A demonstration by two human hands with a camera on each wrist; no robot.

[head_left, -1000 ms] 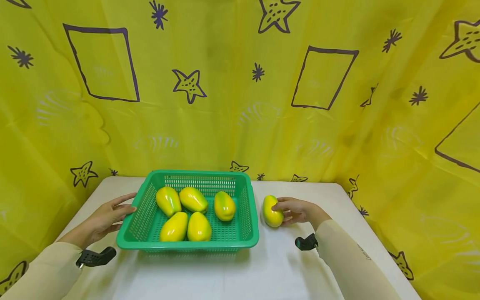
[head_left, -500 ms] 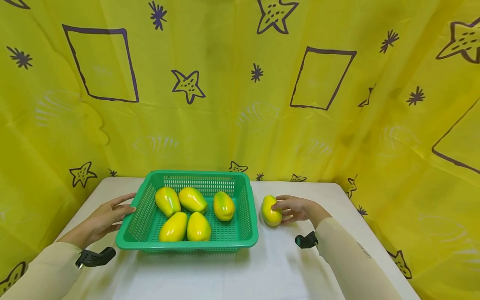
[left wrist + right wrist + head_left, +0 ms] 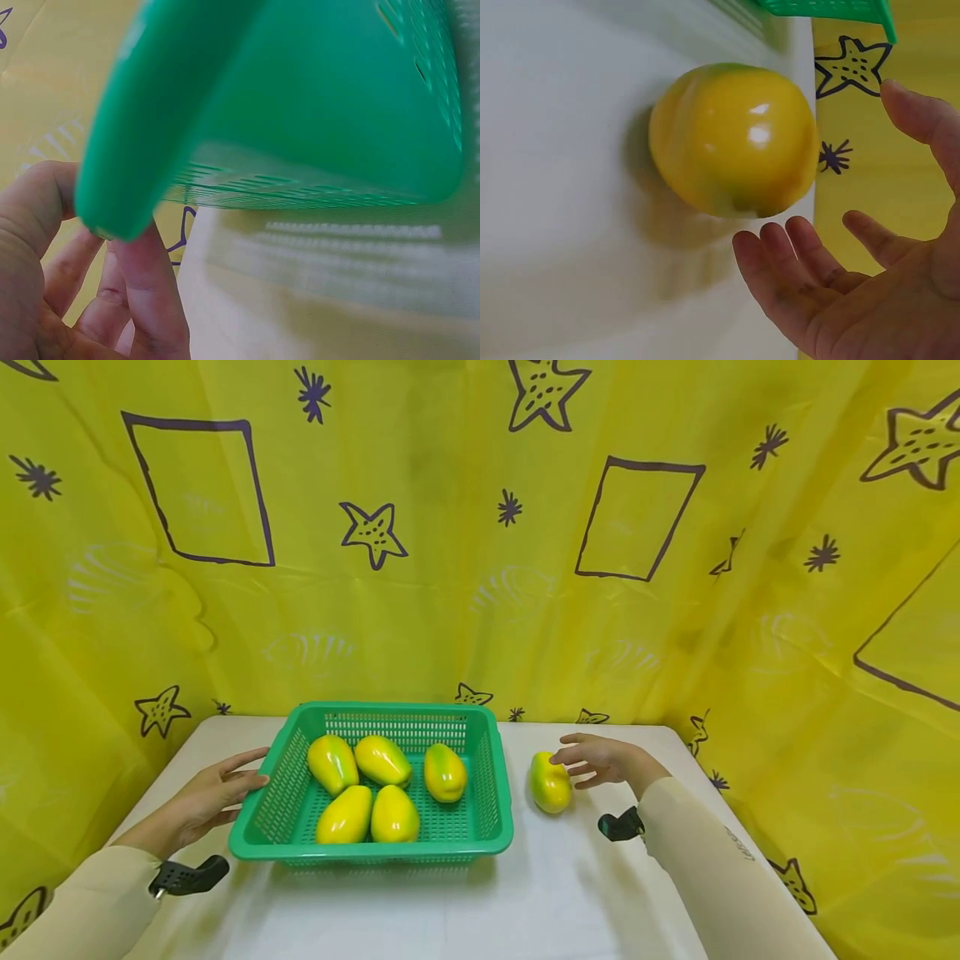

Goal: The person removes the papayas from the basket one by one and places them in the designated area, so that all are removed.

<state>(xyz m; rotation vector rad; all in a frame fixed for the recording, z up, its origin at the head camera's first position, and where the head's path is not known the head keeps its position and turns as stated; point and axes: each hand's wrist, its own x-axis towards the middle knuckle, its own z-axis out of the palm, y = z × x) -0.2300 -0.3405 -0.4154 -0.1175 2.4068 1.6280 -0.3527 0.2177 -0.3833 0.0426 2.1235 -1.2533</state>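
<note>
A green plastic basket (image 3: 495,793) with perforated walls holds several yellow-green mangoes. My left hand (image 3: 202,795) is at its left side; in the left wrist view the thumb and fingers (image 3: 154,300) pinch the basket's rim (image 3: 142,150). One more mango (image 3: 551,782) lies on the table to the right of the basket. My right hand (image 3: 607,762) hovers just right of it, fingers spread and loosely bent. The right wrist view shows a small gap between those fingertips (image 3: 746,244) and the mango (image 3: 735,142), with nothing held.
The white table (image 3: 525,902) stands against a yellow curtain (image 3: 450,610) with purple star and square drawings, which also closes off both sides. A black wrist mount (image 3: 621,825) sits under the right sleeve, another mount (image 3: 189,875) under the left.
My right hand has come off the single mango and lifted up and slightly right. That mango has shifted a little to the right. The left hand has stayed at the basket's rim.
</note>
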